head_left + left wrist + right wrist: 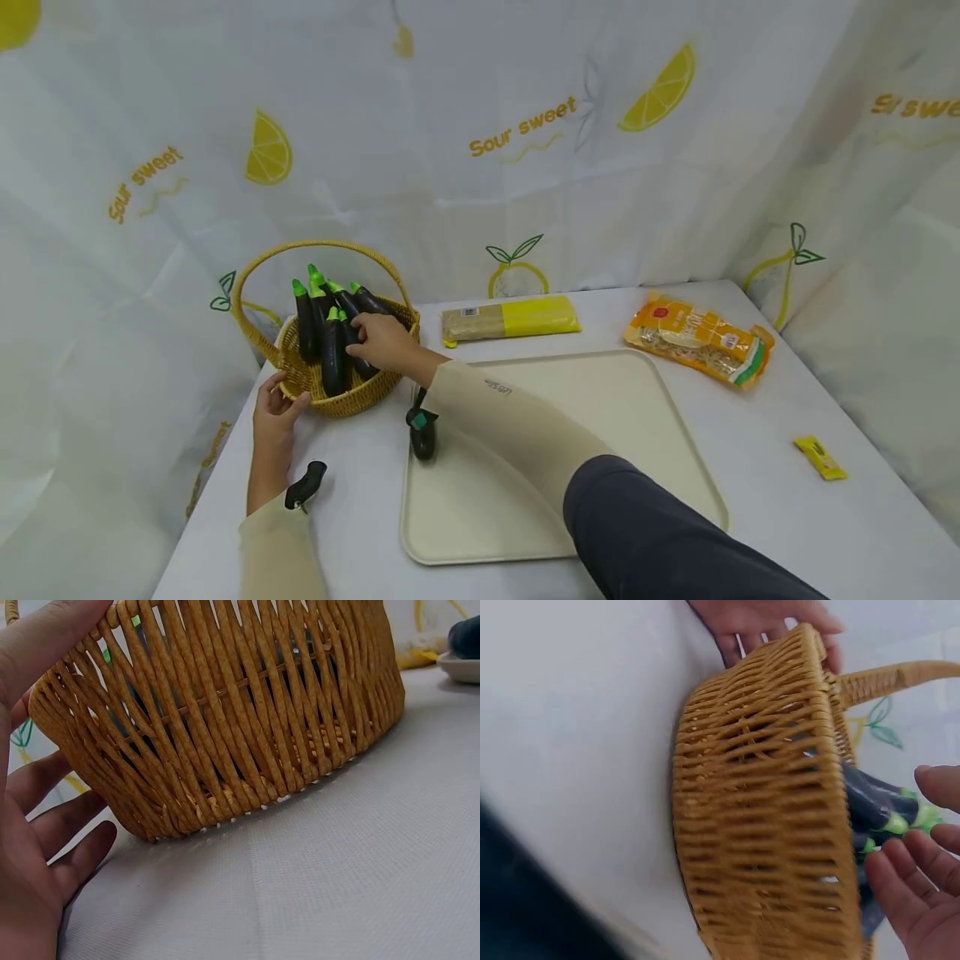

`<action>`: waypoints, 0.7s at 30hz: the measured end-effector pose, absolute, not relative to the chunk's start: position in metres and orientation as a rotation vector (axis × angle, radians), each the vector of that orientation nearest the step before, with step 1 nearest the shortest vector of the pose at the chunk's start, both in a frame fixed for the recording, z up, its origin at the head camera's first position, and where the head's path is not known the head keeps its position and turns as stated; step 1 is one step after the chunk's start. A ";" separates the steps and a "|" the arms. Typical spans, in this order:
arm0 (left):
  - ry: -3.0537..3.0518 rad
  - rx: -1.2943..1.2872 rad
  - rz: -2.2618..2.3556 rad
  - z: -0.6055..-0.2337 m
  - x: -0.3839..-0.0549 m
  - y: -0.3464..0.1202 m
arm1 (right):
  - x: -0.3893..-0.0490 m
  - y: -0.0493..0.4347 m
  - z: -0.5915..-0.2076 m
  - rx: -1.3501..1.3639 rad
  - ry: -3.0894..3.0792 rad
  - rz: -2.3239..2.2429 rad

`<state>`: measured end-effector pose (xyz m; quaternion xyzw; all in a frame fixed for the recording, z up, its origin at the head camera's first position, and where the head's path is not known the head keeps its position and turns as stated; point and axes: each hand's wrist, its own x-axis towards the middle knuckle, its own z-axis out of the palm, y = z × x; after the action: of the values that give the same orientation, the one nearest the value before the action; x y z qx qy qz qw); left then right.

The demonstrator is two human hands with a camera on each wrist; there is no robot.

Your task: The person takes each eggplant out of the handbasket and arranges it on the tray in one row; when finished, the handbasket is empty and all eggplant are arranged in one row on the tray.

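Observation:
A wicker basket (348, 406) with a tall handle stands at the left, holding several dark eggplants (334, 358) with green stems. My left hand (276, 421) grips the basket's left side; the left wrist view shows the thumb over the rim and the other fingers along the outer wall. Over the basket, my right hand (384, 342) reaches in from the right, close to the eggplants. In the right wrist view its fingers (900, 896) are loosely bent near the stems, with a gap to the thumb and nothing visibly held.
A cream tray (510, 521) lies in the middle, with one dark eggplant (424, 443) at its left edge, partly behind a wrist camera. Behind it is a yellow noodle pack (510, 321). Rightward are an orange food bag (697, 337) and a small yellow packet (821, 458).

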<state>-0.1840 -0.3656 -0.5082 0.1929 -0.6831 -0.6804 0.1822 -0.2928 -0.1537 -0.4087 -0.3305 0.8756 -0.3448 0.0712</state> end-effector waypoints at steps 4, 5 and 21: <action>-1.910 0.528 -1.934 -0.511 -0.182 -0.370 | -0.297 -0.179 -0.418 -0.874 2.701 -0.881; -1.900 0.517 -1.944 -0.512 -0.182 -0.370 | -0.298 -0.183 -0.421 -0.839 2.725 -0.837; -1.936 0.514 -1.917 -0.506 -0.182 -0.367 | -0.305 -0.195 -0.427 -0.696 2.760 -0.767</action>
<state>-0.1820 -0.3671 -0.5057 0.1823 -0.6864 -0.6797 0.1834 -0.3052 -0.1952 -0.4265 -0.2351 0.9319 -0.2588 0.0967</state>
